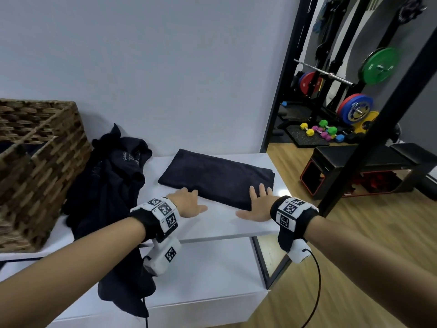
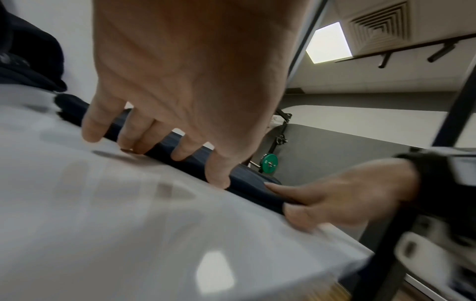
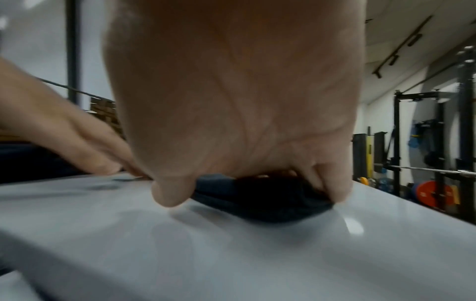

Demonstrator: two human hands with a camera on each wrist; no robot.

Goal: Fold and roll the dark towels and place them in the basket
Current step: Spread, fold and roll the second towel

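Observation:
A dark towel (image 1: 216, 177), folded into a long flat band, lies on the white table (image 1: 212, 226). My left hand (image 1: 189, 203) is at the left part of its near edge, fingers bent down onto that edge (image 2: 134, 140). My right hand (image 1: 256, 204) is at the near right corner, fingers on top and thumb at the edge, and the left wrist view shows it pinching the towel (image 2: 247, 183). From the right wrist, the corner (image 3: 257, 199) bunches under my palm. A woven basket (image 1: 42, 166) stands at the far left. A loose heap of dark towels (image 1: 111, 183) lies between it and the folded one.
The heap hangs over the table's front edge. The table ends just right of my right hand, above wooden floor. A black post (image 1: 378, 129), a black bench (image 1: 354, 162) and a rack of weight plates (image 1: 354, 107) stand to the right. A cable hangs from my right wrist.

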